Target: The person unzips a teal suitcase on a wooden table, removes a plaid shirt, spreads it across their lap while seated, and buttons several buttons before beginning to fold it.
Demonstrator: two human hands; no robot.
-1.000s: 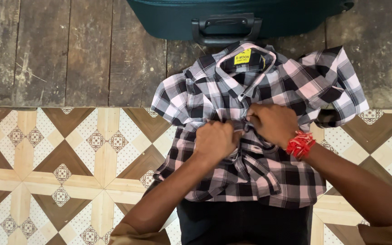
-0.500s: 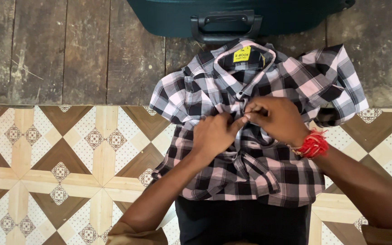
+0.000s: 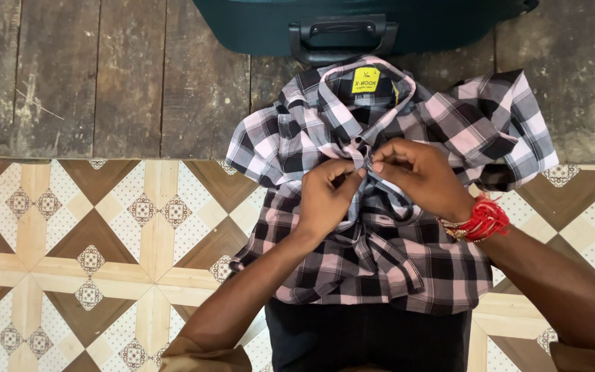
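A black, white and pink checked shirt (image 3: pixel 414 117) lies face up across my lap, its collar with a yellow label (image 3: pixel 366 79) pointing away from me. My left hand (image 3: pixel 326 198) and my right hand (image 3: pixel 416 176) meet at the shirt's front placket just below the collar. Both pinch the cloth edges there with thumb and fingers. A red thread bracelet (image 3: pixel 480 219) circles my right wrist. The spot between my fingertips is too small to make out a button.
A dark teal suitcase (image 3: pixel 256 24) with a black handle (image 3: pixel 342 38) stands just beyond the collar on worn wooden boards (image 3: pixel 105 76). Patterned brown and cream tiles (image 3: pixel 91 234) cover the floor to the left and right. My dark trousers (image 3: pixel 373 337) show under the shirt hem.
Both hands have moved up the placket toward the collar. The fists have loosened into a fingertip pinch. The collar has shifted slightly away from me.
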